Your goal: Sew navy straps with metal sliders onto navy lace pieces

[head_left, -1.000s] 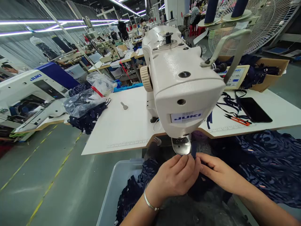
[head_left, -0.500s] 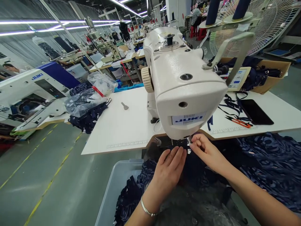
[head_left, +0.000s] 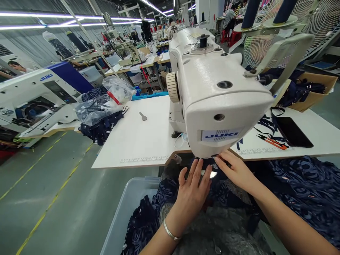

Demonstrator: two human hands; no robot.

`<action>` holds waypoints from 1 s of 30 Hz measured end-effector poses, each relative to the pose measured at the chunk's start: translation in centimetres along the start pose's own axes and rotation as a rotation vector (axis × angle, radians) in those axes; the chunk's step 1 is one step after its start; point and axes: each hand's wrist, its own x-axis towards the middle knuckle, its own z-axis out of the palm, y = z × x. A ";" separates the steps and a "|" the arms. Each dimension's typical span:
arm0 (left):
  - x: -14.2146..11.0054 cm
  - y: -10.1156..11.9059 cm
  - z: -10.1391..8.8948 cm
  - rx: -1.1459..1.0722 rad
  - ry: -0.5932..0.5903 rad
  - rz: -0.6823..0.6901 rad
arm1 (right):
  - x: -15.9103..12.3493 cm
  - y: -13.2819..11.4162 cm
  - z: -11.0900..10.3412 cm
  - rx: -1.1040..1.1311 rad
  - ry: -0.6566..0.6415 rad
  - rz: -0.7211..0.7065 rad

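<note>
A cream JUKI sewing machine (head_left: pixel 212 88) fills the middle, its head hanging over dark navy patterned fabric (head_left: pixel 225 191). My left hand (head_left: pixel 192 191) lies flat on that fabric just under the machine head, fingers stretched and slightly apart, a silver bangle on the wrist. My right hand (head_left: pixel 235 170) rests on the fabric to the right of the needle area, fingers extended toward the machine's underside. A shiny metal part (head_left: pixel 209 173) shows between the two hands. The needle itself is hidden by the machine head.
The white work table (head_left: pixel 140 141) carries orange snips (head_left: pixel 273 141), a black phone (head_left: pixel 292 131) and a small metal piece (head_left: pixel 143 116). A clear bin (head_left: pixel 119 219) of navy fabric sits below left. More navy fabric (head_left: pixel 305 184) piles at right. A plastic bag (head_left: pixel 106 106) lies at left; a fan (head_left: pixel 292 32) stands behind.
Both hands went from pinching the fabric together below the presser foot to lying apart and flat under the machine head. The view shifted slightly, so the machine sits further right.
</note>
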 end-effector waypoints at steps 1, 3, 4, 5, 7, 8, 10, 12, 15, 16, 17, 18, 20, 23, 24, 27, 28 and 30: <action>0.0 0.0 0.1 0.013 0.004 -0.006 | 0.2 0.0 0.0 -0.009 0.002 -0.024; 0.1 0.1 0.2 0.036 0.010 -0.022 | 0.6 0.1 0.1 -0.030 0.005 -0.056; 0.2 0.2 0.2 0.047 0.013 -0.030 | 0.7 0.1 0.2 -0.043 0.009 -0.065; 0.3 0.3 0.1 0.058 0.015 -0.035 | 0.7 0.2 0.2 -0.054 0.014 -0.070; 0.4 0.5 0.0 0.073 0.010 -0.040 | 0.8 0.3 0.2 -0.069 0.024 -0.074; 0.5 0.5 -0.1 0.077 0.005 -0.042 | 0.8 0.3 0.2 -0.073 0.028 -0.073; 0.5 0.7 -0.2 0.079 -0.006 -0.046 | 0.8 0.3 0.2 -0.076 0.020 -0.056; 0.5 0.8 -0.2 0.082 -0.012 -0.050 | 0.9 0.3 0.2 -0.076 0.003 -0.029; 0.5 0.9 -0.3 0.088 -0.023 -0.054 | 1.1 0.5 0.4 -0.067 0.003 -0.012; 0.5 0.9 -0.4 0.090 -0.026 -0.057 | 1.1 0.5 0.4 -0.064 0.011 -0.017; 0.5 0.9 -0.4 0.091 -0.029 -0.057 | 1.2 0.6 0.5 -0.063 0.016 -0.024; 0.5 0.9 -0.4 0.092 -0.031 -0.058 | 1.2 0.7 0.5 -0.064 0.019 -0.029; 0.5 1.0 -0.5 0.097 -0.034 -0.062 | 1.3 0.8 0.6 -0.071 0.019 -0.030; 0.5 1.1 -0.4 0.101 -0.037 -0.067 | 1.3 0.8 0.6 -0.074 0.009 -0.019; 0.5 1.1 -0.3 0.100 -0.033 -0.069 | 1.2 0.8 0.5 -0.073 0.006 -0.015; 0.5 1.1 -0.1 0.091 -0.007 -0.071 | 1.3 0.6 0.5 -0.079 0.003 -0.015; 0.5 1.1 -0.1 0.089 0.002 -0.074 | 1.3 0.6 0.5 -0.085 0.007 -0.019; 0.5 1.1 0.0 0.084 0.012 -0.078 | 1.3 0.6 0.5 -0.095 0.011 -0.033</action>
